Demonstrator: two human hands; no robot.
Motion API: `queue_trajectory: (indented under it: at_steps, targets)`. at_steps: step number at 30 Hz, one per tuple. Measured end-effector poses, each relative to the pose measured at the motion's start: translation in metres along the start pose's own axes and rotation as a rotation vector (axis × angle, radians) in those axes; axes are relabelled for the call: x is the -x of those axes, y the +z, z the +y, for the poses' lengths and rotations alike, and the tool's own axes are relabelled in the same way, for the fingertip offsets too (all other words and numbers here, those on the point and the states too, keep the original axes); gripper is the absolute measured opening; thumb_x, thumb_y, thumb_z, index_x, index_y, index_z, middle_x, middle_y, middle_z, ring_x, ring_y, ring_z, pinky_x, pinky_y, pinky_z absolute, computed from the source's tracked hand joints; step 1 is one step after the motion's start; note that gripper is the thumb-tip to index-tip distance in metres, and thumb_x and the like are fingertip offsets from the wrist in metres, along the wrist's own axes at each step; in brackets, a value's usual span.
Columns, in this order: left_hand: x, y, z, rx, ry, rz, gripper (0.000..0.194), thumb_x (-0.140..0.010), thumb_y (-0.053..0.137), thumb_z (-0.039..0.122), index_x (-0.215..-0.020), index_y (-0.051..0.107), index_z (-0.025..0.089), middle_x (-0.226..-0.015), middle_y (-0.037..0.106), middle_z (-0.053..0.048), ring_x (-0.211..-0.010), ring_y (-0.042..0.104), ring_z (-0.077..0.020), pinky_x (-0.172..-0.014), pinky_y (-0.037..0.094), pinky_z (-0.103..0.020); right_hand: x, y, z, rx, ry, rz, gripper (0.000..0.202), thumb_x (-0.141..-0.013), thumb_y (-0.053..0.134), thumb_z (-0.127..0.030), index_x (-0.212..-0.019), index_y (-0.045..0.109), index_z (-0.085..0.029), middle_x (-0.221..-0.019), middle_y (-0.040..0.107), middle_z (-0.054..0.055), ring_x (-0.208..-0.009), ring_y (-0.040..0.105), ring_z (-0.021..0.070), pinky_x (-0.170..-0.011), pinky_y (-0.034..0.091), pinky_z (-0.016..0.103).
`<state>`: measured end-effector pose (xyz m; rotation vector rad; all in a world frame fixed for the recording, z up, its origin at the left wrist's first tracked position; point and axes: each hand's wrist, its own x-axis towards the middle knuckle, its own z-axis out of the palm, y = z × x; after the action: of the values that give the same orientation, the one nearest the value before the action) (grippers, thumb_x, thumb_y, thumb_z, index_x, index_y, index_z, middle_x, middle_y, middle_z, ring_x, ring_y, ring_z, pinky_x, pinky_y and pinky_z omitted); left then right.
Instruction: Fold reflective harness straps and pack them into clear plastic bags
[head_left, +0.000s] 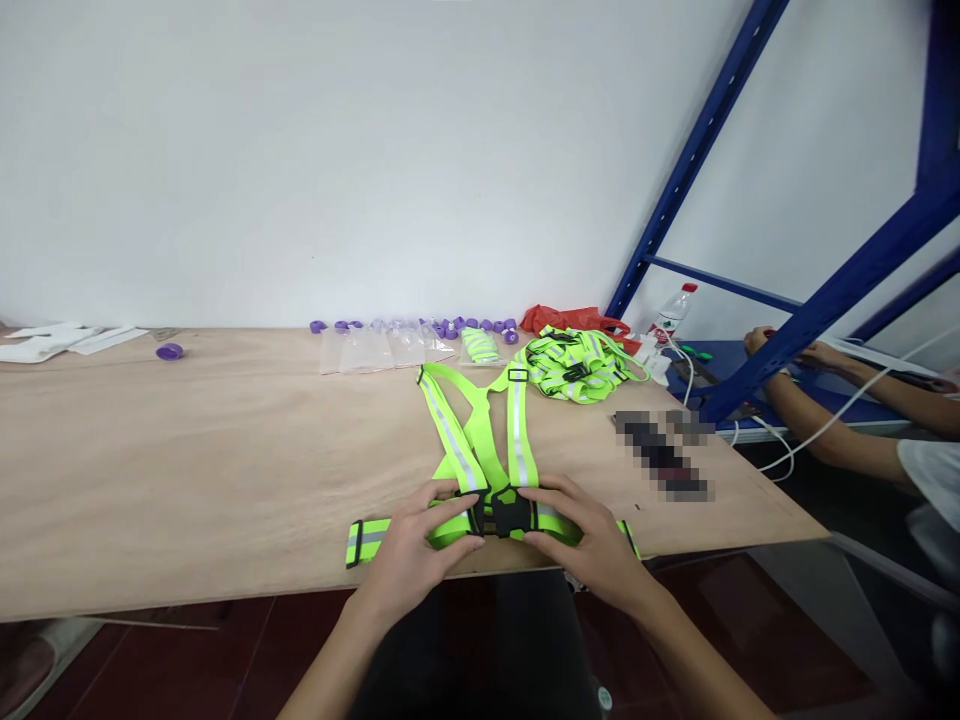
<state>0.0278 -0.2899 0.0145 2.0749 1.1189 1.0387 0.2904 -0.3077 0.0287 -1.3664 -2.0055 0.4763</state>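
A neon yellow-green harness with silver reflective stripes lies spread at the front edge of the wooden table. Its black buckle is at the waist strap. My left hand pinches the left side of the buckle and strap between thumb and fingers. On the other side, my right hand grips the buckle's right end the same way. Whether the two buckle halves are fully joined is hard to tell. A heap of similar straps sits behind, to the right.
Clear plastic bags, a bagged strap and purple rolls line the wall side. A red bag, a bottle and a blurred item are at right. Beyond the blue rack are a person's arms.
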Motion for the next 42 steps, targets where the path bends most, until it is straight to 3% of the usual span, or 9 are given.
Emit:
queue_trajectory:
  at_steps: [14, 19, 22, 25, 28, 30, 36, 40, 42]
  targets:
    - [-0.001, -0.003, -0.004, -0.103, 0.033, 0.009, 0.037, -0.089, 0.071, 0.032, -0.125, 0.066, 0.028, -0.126, 0.066, -0.007, -0.116, 0.064, -0.0244, -0.097, 0.055, -0.037, -0.011, 0.018, -0.007, 0.045, -0.064, -0.013, 0.036, -0.087, 0.071, -0.034, -0.121, 0.07, -0.025, -0.124, 0.066, 0.009, -0.115, 0.066, 0.0252, -0.098, 0.056, 0.037]
    - [-0.003, -0.002, -0.002, -0.316, 0.047, -0.043, 0.052, -0.083, 0.077, 0.035, -0.131, 0.06, 0.027, -0.12, 0.071, -0.008, -0.115, 0.064, -0.0297, -0.109, 0.046, -0.053, -0.013, 0.011, -0.009, 0.195, -0.022, -0.125, 0.055, -0.083, 0.075, -0.034, -0.136, 0.059, -0.028, -0.13, 0.066, 0.009, -0.118, 0.064, 0.0278, -0.099, 0.055, 0.043]
    - [0.006, -0.023, -0.001, -0.384, 0.078, -0.065, 0.067, -0.083, 0.077, 0.042, -0.143, 0.05, 0.03, -0.133, 0.066, -0.007, -0.127, 0.058, -0.0303, -0.12, 0.027, -0.06, -0.003, -0.012, 0.0, 0.28, 0.022, -0.148, 0.067, -0.08, 0.077, -0.037, -0.142, 0.054, -0.029, -0.134, 0.065, 0.009, -0.122, 0.061, 0.0311, -0.102, 0.052, 0.049]
    - [0.022, -0.063, -0.008, -0.411, 0.053, -0.062, 0.066, -0.088, 0.069, 0.047, -0.148, 0.045, 0.033, -0.145, 0.058, -0.006, -0.136, 0.05, -0.0295, -0.123, 0.018, -0.059, 0.019, -0.043, 0.02, 0.298, 0.1, -0.118, 0.065, -0.079, 0.075, -0.043, -0.14, 0.056, -0.029, -0.138, 0.062, 0.01, -0.127, 0.058, 0.0338, -0.106, 0.049, 0.051]
    - [0.037, -0.1, -0.022, -0.363, -0.08, -0.088, 0.054, -0.091, 0.064, 0.048, -0.142, 0.052, 0.035, -0.148, 0.055, -0.003, -0.138, 0.049, -0.029, -0.119, 0.032, -0.052, 0.041, -0.065, 0.042, 0.222, 0.221, -0.108, 0.063, -0.08, 0.072, -0.049, -0.137, 0.059, -0.027, -0.14, 0.062, 0.01, -0.128, 0.058, 0.0347, -0.104, 0.052, 0.048]
    - [0.044, -0.113, -0.032, -0.301, -0.18, -0.129, 0.046, -0.093, 0.06, 0.048, -0.138, 0.057, 0.036, -0.144, 0.058, -0.002, -0.133, 0.054, -0.0274, -0.111, 0.045, -0.043, 0.05, -0.071, 0.051, 0.129, 0.303, -0.11, 0.059, -0.08, 0.07, -0.052, -0.133, 0.063, -0.027, -0.135, 0.066, 0.009, -0.123, 0.063, 0.0342, -0.099, 0.056, 0.043]
    - [0.052, -0.123, -0.051, -0.233, -0.281, -0.109, 0.053, -0.087, 0.067, 0.05, -0.137, 0.059, 0.036, -0.137, 0.064, -0.002, -0.127, 0.06, -0.0286, -0.103, 0.052, -0.036, 0.047, -0.064, 0.047, -0.025, 0.364, -0.093, 0.06, -0.078, 0.073, -0.053, -0.131, 0.064, -0.026, -0.134, 0.067, 0.009, -0.125, 0.062, 0.0321, -0.102, 0.053, 0.041]
    - [0.052, -0.129, -0.052, -0.182, -0.295, -0.072, 0.051, -0.083, 0.071, 0.049, -0.131, 0.064, 0.035, -0.133, 0.067, -0.003, -0.125, 0.061, -0.031, -0.102, 0.053, -0.038, 0.037, -0.062, 0.037, -0.1, 0.339, -0.155, 0.054, -0.082, 0.072, -0.052, -0.13, 0.066, -0.028, -0.136, 0.065, 0.008, -0.126, 0.06, 0.0309, -0.103, 0.051, 0.041]
    - [0.049, -0.128, -0.049, -0.11, -0.302, 0.014, 0.047, -0.08, 0.075, 0.049, -0.124, 0.07, 0.033, -0.128, 0.07, -0.004, -0.122, 0.064, -0.0314, -0.101, 0.053, -0.039, 0.033, -0.061, 0.036, -0.141, 0.329, -0.157, 0.052, -0.081, 0.073, -0.053, -0.126, 0.069, -0.027, -0.133, 0.067, 0.009, -0.125, 0.06, 0.0314, -0.105, 0.05, 0.042]
